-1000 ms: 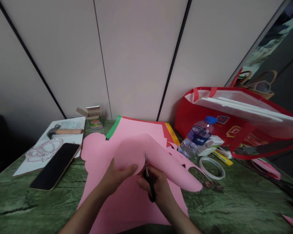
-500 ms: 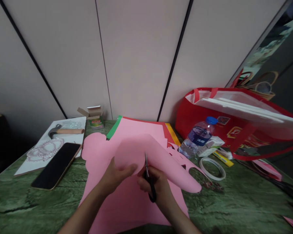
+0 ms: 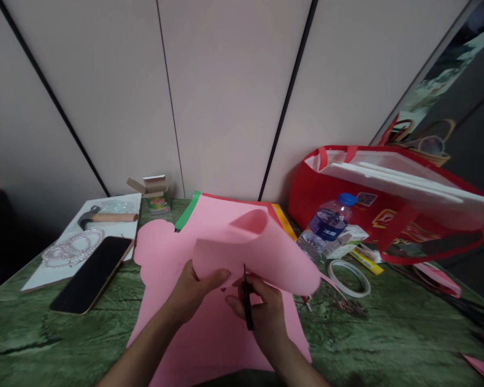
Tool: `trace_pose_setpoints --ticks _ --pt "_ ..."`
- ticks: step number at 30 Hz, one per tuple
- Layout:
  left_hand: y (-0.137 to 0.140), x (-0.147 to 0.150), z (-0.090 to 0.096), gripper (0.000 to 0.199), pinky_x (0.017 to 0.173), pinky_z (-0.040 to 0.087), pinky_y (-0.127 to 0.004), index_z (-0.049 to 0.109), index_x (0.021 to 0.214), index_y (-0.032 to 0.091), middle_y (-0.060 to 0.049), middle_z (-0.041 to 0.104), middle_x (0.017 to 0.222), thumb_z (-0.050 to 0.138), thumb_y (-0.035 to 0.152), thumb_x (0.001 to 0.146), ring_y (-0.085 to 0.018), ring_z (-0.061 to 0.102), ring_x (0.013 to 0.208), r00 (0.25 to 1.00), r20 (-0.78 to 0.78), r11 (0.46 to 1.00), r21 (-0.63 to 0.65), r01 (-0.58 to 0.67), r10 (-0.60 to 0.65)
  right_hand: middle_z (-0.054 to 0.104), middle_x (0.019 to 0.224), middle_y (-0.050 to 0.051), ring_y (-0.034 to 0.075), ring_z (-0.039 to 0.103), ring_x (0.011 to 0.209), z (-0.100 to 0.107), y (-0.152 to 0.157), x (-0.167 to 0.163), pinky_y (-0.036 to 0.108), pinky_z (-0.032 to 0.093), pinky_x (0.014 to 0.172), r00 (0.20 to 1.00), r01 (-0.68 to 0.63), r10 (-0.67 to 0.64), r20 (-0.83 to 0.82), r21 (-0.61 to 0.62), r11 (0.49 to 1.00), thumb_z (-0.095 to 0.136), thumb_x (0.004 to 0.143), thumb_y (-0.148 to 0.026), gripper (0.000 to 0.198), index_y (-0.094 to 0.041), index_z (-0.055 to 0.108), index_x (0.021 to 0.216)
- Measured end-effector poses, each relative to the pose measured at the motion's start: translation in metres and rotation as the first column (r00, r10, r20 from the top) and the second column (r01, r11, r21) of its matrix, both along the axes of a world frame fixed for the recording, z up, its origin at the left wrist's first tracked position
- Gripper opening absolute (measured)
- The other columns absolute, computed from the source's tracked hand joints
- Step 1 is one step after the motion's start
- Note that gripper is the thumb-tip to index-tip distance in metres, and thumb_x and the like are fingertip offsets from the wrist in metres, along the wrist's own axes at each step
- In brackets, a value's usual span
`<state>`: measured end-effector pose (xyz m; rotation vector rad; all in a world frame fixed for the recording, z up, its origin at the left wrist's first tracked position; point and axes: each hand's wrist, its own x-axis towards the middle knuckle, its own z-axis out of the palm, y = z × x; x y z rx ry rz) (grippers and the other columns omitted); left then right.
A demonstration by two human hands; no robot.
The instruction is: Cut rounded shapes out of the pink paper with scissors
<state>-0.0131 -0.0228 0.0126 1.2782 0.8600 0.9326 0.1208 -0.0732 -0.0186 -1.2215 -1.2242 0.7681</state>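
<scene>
My left hand point(image 3: 197, 294) pinches the near left edge of a pink paper sheet point(image 3: 282, 252), thumb on top. The sheet is raised and its far part curls over into a loop. In my right hand point(image 3: 263, 306) is a pair of dark-handled scissors point(image 3: 247, 301), fingers wrapped round the handles. The scissors' tip meets the sheet's near edge, just right of my left thumb; how far apart the blades stand is hard to see. Beneath both hands lies more pink paper point(image 3: 218, 344), and a pink cut-out with a scalloped outline point(image 3: 155, 242) reaches out to the left.
On the left are a black phone point(image 3: 92, 274), a hammer point(image 3: 111, 217) and beaded strands point(image 3: 75, 248). A small open box point(image 3: 157, 196) stands by the wall. To the right are a water bottle point(image 3: 326, 223), a tape roll point(image 3: 349, 278) and a red bag point(image 3: 347, 185) holding white boards.
The raised sheet has curled up more at its far side, forming a loop, and its right end has drawn inward. The scissors have turned a little more upright. Both hands keep their hold.
</scene>
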Motion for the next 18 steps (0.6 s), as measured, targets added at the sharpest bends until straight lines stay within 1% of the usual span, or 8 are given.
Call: trace_pose_setpoints --ticks 1,3,5,7,9,11,14,18 --pt "0.000 0.001 -0.001 0.016 0.059 0.045 -0.026 0.062 0.070 0.013 -0.001 0.062 0.062 0.062 0.028 0.069 -0.014 0.055 0.060 1.000 0.007 1.000 0.012 0.002 -0.002 0.055 0.057 -0.002 0.012 0.048 0.052 0.001 0.000 -0.001 0.024 0.040 0.051 0.998 -0.042 0.040 -0.055 -0.032 0.999 0.071 0.058 -0.020 0.016 -0.018 0.059 0.068" --pt "0.001 0.002 -0.002 0.017 0.064 0.045 -0.027 0.063 0.072 0.013 -0.002 0.064 0.066 0.060 0.030 0.071 -0.015 0.056 0.065 0.999 0.000 0.999 0.029 -0.034 0.034 0.054 0.059 -0.003 0.010 0.046 0.050 0.002 0.002 -0.002 0.022 0.037 0.047 0.974 -0.140 0.122 -0.191 -0.087 0.986 0.069 0.061 -0.020 0.014 -0.017 0.057 0.069" --pt "0.001 0.003 -0.002 0.018 0.066 0.045 -0.027 0.063 0.077 0.013 -0.003 0.065 0.071 0.059 0.029 0.071 -0.016 0.058 0.069 0.993 -0.039 0.993 0.046 -0.108 0.110 0.052 0.058 -0.003 0.009 0.045 0.048 0.003 0.002 -0.004 0.021 0.035 0.045 0.939 -0.219 0.175 -0.297 -0.120 0.968 0.067 0.062 -0.021 0.014 -0.017 0.055 0.068" --pt "0.001 0.002 0.000 0.017 0.064 0.046 -0.026 0.063 0.079 0.013 -0.003 0.066 0.073 0.060 0.028 0.070 -0.017 0.059 0.070 0.978 -0.103 0.982 0.063 -0.177 0.183 0.048 0.053 -0.005 0.009 0.043 0.045 0.004 0.002 -0.005 0.021 0.033 0.044 0.915 -0.269 0.206 -0.347 -0.144 0.952 0.065 0.064 -0.022 0.013 -0.017 0.054 0.068" --pt "0.000 0.002 0.002 0.019 0.062 0.046 -0.025 0.063 0.082 0.013 -0.003 0.067 0.076 0.061 0.027 0.069 -0.017 0.060 0.071 0.960 -0.160 0.973 0.068 -0.222 0.230 0.045 0.053 -0.006 0.009 0.042 0.046 0.004 0.002 -0.004 0.021 0.032 0.045 0.907 -0.300 0.231 -0.352 -0.156 0.941 0.064 0.065 -0.022 0.012 -0.016 0.054 0.070" --pt "-0.001 0.002 0.005 0.022 0.064 0.047 -0.026 0.063 0.085 0.013 -0.004 0.068 0.080 0.061 0.026 0.068 -0.018 0.060 0.074 0.954 -0.187 0.973 0.059 -0.225 0.232 0.045 0.055 -0.006 0.009 0.040 0.049 0.003 0.002 -0.002 0.021 0.030 0.046 0.909 -0.306 0.243 -0.339 -0.146 0.941 0.065 0.064 -0.021 0.015 -0.016 0.055 0.074" --pt "-0.003 0.004 0.010 0.024 0.070 0.047 -0.028 0.063 0.089 0.013 -0.005 0.069 0.084 0.060 0.026 0.068 -0.020 0.061 0.080 0.965 -0.179 0.982 0.051 -0.183 0.190 0.046 0.058 -0.005 0.009 0.038 0.052 0.002 0.003 0.002 0.021 0.029 0.047 0.914 -0.299 0.248 -0.322 -0.121 0.947 0.068 0.062 -0.019 0.018 -0.017 0.056 0.075" --pt "-0.007 0.007 0.016 0.030 0.075 0.047 -0.031 0.062 0.094 0.012 -0.008 0.069 0.091 0.060 0.026 0.067 -0.021 0.061 0.083 0.964 -0.164 0.978 0.024 -0.208 0.209 0.047 0.059 -0.005 0.009 0.038 0.054 0.004 0.004 0.005 0.021 0.029 0.048 0.913 -0.304 0.260 -0.315 -0.099 0.948 0.069 0.061 -0.019 0.018 -0.017 0.055 0.072"
